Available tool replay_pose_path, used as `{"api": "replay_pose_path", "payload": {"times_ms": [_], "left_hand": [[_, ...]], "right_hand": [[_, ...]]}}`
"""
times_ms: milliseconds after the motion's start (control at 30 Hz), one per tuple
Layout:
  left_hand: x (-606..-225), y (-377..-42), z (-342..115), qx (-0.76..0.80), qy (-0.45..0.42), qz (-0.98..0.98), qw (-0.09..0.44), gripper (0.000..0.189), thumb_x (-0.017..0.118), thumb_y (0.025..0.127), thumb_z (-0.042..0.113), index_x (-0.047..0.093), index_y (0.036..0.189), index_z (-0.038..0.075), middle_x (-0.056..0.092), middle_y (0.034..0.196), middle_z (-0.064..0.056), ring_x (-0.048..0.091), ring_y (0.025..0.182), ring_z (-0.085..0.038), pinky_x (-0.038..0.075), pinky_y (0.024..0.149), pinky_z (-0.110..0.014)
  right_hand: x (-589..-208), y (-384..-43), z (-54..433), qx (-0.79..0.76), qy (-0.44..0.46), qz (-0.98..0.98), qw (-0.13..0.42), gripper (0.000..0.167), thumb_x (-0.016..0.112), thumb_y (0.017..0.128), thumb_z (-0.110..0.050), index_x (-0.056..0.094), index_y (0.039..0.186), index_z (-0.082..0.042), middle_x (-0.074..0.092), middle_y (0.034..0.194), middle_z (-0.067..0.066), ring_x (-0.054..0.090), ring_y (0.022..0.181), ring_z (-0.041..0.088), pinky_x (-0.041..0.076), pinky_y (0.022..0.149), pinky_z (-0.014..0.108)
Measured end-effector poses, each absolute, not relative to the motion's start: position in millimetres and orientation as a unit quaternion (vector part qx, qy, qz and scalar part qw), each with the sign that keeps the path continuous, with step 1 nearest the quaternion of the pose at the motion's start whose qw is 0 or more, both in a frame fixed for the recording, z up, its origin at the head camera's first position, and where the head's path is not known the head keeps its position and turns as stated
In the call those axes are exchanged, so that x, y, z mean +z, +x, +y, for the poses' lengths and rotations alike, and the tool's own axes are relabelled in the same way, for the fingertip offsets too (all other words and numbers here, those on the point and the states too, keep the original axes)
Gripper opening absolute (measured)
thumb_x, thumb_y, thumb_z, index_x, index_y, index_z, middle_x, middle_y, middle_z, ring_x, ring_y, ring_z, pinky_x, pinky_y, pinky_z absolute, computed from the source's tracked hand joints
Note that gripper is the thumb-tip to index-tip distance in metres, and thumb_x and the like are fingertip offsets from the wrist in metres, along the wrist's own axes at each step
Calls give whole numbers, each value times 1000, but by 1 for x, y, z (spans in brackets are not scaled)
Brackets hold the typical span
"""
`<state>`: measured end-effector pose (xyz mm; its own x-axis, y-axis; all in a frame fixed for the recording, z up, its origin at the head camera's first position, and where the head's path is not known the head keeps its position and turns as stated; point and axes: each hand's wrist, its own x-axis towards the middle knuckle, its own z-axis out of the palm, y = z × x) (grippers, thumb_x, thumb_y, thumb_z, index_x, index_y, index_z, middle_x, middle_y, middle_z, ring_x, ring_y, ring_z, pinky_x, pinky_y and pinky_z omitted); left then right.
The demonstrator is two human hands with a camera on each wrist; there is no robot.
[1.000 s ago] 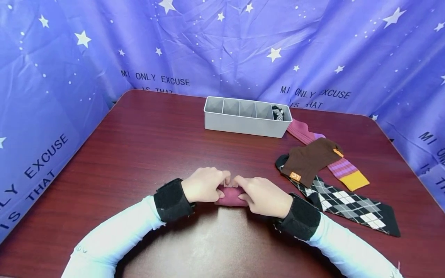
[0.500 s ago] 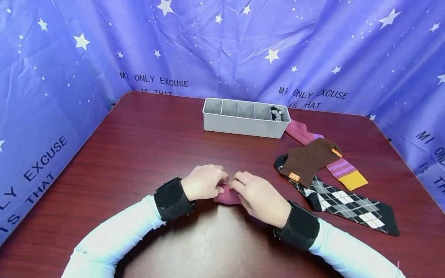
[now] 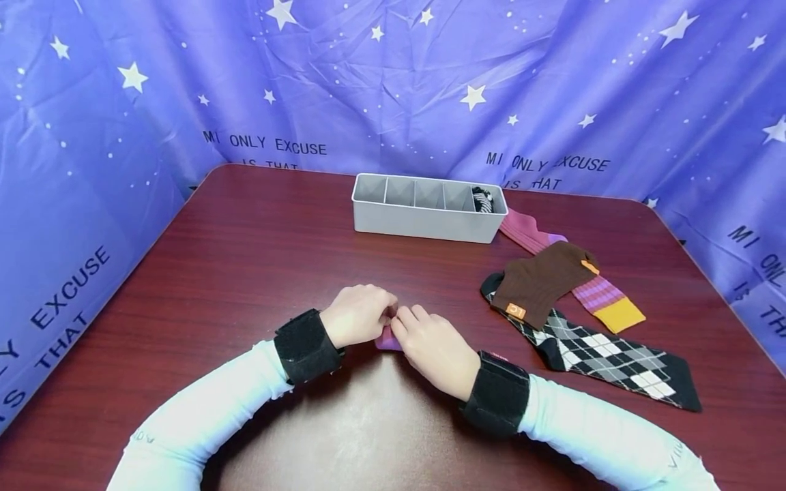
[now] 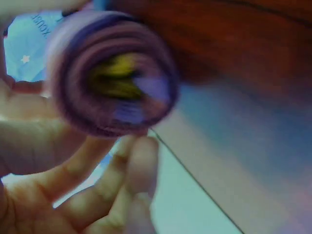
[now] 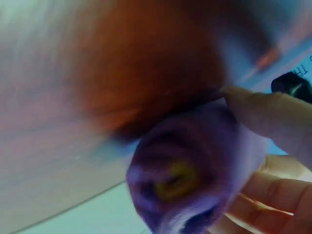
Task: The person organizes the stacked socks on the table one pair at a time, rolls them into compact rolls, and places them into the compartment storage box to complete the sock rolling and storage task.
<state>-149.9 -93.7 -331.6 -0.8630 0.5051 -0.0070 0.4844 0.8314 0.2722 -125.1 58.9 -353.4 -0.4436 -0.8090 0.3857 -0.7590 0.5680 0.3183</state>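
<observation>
In the head view both hands meet over a pink and purple rolled-up sock (image 3: pixel 388 339), mostly covered by the fingers. My left hand (image 3: pixel 359 315) holds it from the left, its fingertips close to those of the right. Seen end-on in the left wrist view, the rolled-up sock (image 4: pixel 114 117) is a tight spiral with yellow at its core. My right hand (image 3: pixel 437 349) grips the right end; in the right wrist view its thumb (image 5: pixel 268 112) lies along the upper side and the fingers (image 5: pixel 278 190) pass below.
A grey divided box (image 3: pixel 424 224) stands at the back, a black-and-white bundle (image 3: pixel 483 200) in its rightmost compartment. To the right lie a brown sock (image 3: pixel 543 279), a pink sock with a yellow end (image 3: pixel 620 315) and an argyle sock (image 3: pixel 620 358), overlapping one another.
My right hand has shifted left and turned, closing in on the left hand and covering more of the roll. A purple part of the sock now shows below the fingers.
</observation>
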Motion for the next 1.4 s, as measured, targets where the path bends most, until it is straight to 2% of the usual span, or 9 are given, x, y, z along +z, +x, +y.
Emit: {"api": "replay_pose_path", "payload": {"times_ms": [233,467,600,767,900,1067,1167,1267,1400], "left_hand": [[-337,-155,-94,128,250,960,-11,16,52,73,6,50,61,18,51,56,5,46,50,-11,39,44,-29],[-333,-161,-95,139,249,958,-8,15,54,70,8,50,59,17,50,55,4,46,50,-11,38,44,-29],[-333,-166,-97,160,251,955,7,10,55,70,9,56,66,18,56,62,5,50,56,-10,40,48,-28],[-322,-181,-103,179,244,953,9,5,56,76,19,59,72,18,58,66,6,52,57,-8,41,50,-25],[-299,-209,-118,222,210,951,-48,8,56,78,23,58,75,15,58,66,4,51,54,-9,42,50,-23],[-288,-248,-138,297,115,938,-133,11,56,77,15,60,81,6,64,75,-7,58,67,-19,45,62,-32],[-298,-264,-144,326,62,934,-132,18,55,77,11,61,89,0,65,87,-13,60,80,-24,46,73,-34],[-315,-276,-144,328,18,936,-128,18,54,76,10,61,86,-2,64,84,-15,60,79,-27,45,73,-37],[-339,-289,-142,340,-41,933,-111,18,53,78,12,63,85,-1,64,85,-16,58,83,-30,43,76,-38]], "right_hand": [[-349,-134,52,-30,454,-861,226,15,65,62,-12,54,70,-7,50,68,3,47,59,16,40,46,25],[-340,-143,47,-48,470,-861,186,21,68,56,-14,54,70,-5,50,65,4,47,55,17,42,46,27],[-332,-152,48,-41,475,-872,111,24,67,54,-16,55,74,-7,54,68,3,51,58,17,44,50,29],[-307,-177,59,7,446,-895,-1,26,67,54,-23,58,75,-12,56,67,-4,51,59,12,42,53,28],[-272,-216,75,101,365,-920,-103,20,65,58,-22,60,74,-10,56,61,-3,49,51,11,40,48,25],[-237,-273,102,248,201,-927,-195,30,63,67,-19,62,88,3,61,62,3,56,49,11,46,46,25],[-233,-298,113,308,126,-917,-221,40,64,71,-22,59,97,7,59,56,-2,53,50,5,47,52,22],[-239,-313,118,370,55,-893,-249,49,64,73,-22,52,108,10,58,52,-5,54,51,4,47,56,21],[-258,-329,120,481,-27,-833,-270,61,63,75,-17,36,120,14,60,54,1,59,55,8,49,62,22]]}}
